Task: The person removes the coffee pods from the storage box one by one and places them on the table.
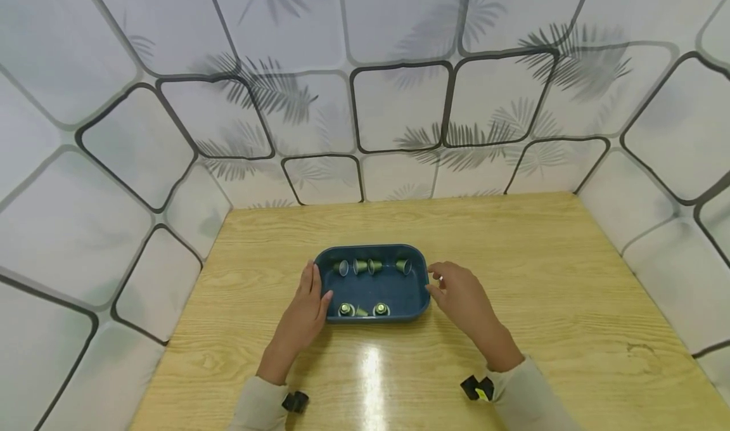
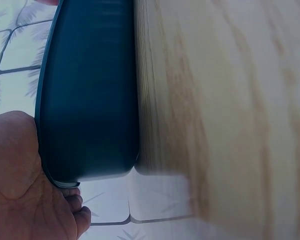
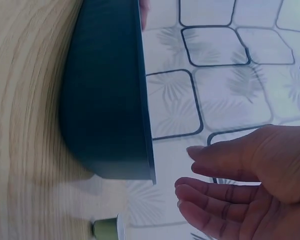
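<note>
A dark blue rectangular tray (image 1: pixel 371 285) with rounded corners sits on the wooden table. Several green coffee capsules (image 1: pixel 360 267) lie inside, some along its far wall and others along the near wall. My left hand (image 1: pixel 300 307) holds the tray's left end, fingers along the outer wall and thumb over the rim. At the right end is my right hand (image 1: pixel 464 298), its fingers loosely bent; in the right wrist view they stand apart from the rim with nothing between them. A green capsule (image 3: pixel 106 228) lies on the table beyond the tray there.
The wooden table (image 1: pixel 513 241) extends around the tray. White cloth-like walls (image 1: pixel 399 108) with dark rounded outlines and leaf prints enclose its back and sides. A bright light reflection crosses the tabletop in front of the tray.
</note>
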`<action>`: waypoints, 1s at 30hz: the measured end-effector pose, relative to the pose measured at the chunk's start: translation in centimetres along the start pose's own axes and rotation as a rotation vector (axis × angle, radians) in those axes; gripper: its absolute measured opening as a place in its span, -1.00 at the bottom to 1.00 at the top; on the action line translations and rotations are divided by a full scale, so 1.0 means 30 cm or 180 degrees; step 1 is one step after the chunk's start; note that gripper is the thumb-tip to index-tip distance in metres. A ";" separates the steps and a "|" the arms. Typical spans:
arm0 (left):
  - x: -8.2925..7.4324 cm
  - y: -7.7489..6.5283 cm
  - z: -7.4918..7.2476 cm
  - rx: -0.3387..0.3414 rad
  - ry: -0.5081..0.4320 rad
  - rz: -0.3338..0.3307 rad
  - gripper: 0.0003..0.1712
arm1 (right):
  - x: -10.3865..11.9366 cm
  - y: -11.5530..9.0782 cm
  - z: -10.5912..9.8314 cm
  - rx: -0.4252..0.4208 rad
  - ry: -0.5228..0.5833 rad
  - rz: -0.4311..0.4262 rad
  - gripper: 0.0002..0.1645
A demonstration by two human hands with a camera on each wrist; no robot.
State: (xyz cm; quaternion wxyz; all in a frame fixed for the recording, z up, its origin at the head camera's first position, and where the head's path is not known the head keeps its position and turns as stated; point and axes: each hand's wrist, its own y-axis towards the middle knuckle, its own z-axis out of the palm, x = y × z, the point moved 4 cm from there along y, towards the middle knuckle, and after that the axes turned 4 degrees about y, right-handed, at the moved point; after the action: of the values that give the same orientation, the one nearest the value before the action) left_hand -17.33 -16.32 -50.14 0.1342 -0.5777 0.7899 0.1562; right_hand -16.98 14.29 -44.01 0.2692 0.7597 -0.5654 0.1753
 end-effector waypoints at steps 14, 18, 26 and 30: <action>-0.012 -0.001 -0.011 -0.0147 0.0055 0.0079 -0.21 | 0.068 0.017 0.099 0.0425 0.0144 0.0015 -0.65; -0.018 -0.003 -0.015 -0.0152 0.0047 0.0082 -0.22 | 0.087 0.034 0.125 0.0554 0.0080 -0.0024 -0.65; -0.018 -0.001 -0.014 -0.0154 0.0051 0.0086 -0.22 | 0.123 0.059 0.175 0.0909 -0.0030 -0.0236 -0.64; -0.017 -0.001 -0.012 -0.0128 0.0072 0.0077 -0.22 | 0.133 0.063 0.188 0.1027 -0.0026 -0.0307 -0.65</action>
State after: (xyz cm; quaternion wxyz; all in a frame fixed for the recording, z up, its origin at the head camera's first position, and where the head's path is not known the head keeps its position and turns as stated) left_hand -17.17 -16.03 -49.62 0.1117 -0.5723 0.7950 0.1672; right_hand -17.80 7.41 -45.80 0.1496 0.8200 -0.4938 0.2476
